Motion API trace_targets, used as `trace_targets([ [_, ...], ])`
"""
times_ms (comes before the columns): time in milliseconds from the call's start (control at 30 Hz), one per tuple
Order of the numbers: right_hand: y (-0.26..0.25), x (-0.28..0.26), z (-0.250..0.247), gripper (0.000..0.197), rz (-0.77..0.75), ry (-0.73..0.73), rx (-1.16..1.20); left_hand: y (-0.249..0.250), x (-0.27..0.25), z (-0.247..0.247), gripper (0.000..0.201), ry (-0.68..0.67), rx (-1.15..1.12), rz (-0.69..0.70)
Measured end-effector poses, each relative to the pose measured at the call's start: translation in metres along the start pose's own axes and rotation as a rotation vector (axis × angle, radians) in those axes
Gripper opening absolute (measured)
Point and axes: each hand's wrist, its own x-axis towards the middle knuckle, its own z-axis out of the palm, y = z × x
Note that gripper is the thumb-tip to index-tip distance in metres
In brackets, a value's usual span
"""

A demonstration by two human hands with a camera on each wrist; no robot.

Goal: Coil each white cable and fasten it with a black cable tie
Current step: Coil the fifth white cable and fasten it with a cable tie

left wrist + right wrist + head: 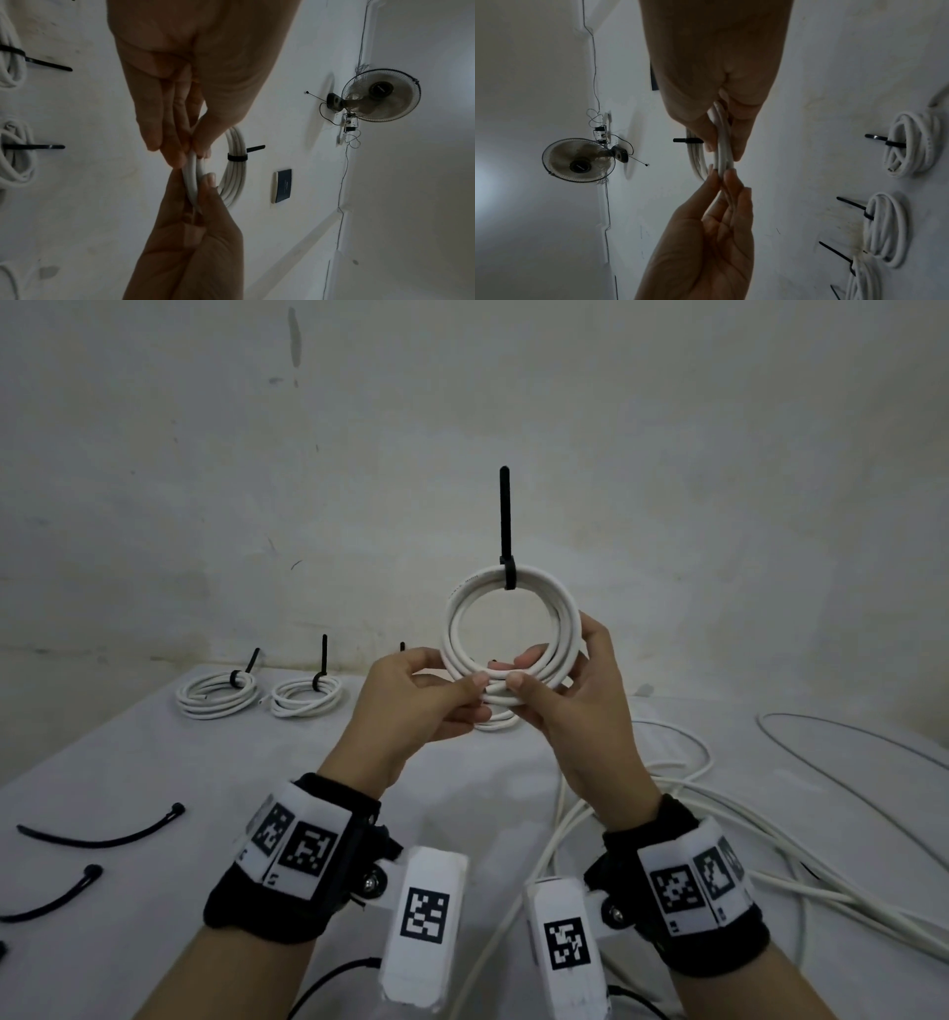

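Observation:
A white cable coil (456, 624) stands upright in the air above the table, held at its lower edge by both hands. A black cable tie (507, 575) wraps its top, and the tail points straight up. My left hand (477, 695) pinches the strands from the left between thumb and fingers. My right hand (521, 670) grips them from the right, fingers curled through the ring. The left wrist view shows the left hand (195, 156) pinching the coil (236, 178) near the tie (237, 157). In the right wrist view the right hand (722, 154) grips the coil (722, 142).
Two tied coils (218, 693) (307, 695) lie at the back left of the white table (154, 762), and another coil (495, 721) sits behind the hands. Loose black ties (102, 837) (51, 896) lie front left. Loose white cables (719, 814) sprawl on the right.

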Motion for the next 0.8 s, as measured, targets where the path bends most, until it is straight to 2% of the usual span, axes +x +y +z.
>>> trace_targets([
  [133,0.002,0.0,-0.002,0.056,0.038,0.007,0.065,-0.003,0.001,0.001,0.016,-0.039,0.062,0.055],
  [200,0.002,0.0,-0.003,0.052,0.074,-0.011,0.106,-0.004,0.003,0.002,0.018,-0.019,0.09,0.085],
  [333,0.006,-0.004,0.005,0.051,0.14,-0.068,0.117,-0.002,0.005,0.0,0.023,-0.015,-0.098,0.07],
  [433,0.009,-0.007,0.012,0.047,0.165,-0.094,0.07,-0.002,0.009,-0.008,0.025,0.044,-0.182,0.019],
  [567,0.021,-0.006,0.013,0.033,0.249,-0.107,0.088,-0.003,0.018,-0.031,0.026,0.143,-0.169,-0.007],
  [700,0.048,-0.008,0.01,0.012,0.269,-0.168,-0.134,-0.015,0.027,-0.074,0.018,0.221,-0.147,-0.067],
  [800,0.069,-0.011,0.006,0.016,0.234,-0.275,-0.356,-0.031,0.039,-0.122,0.024,0.318,-0.064,-0.128],
])
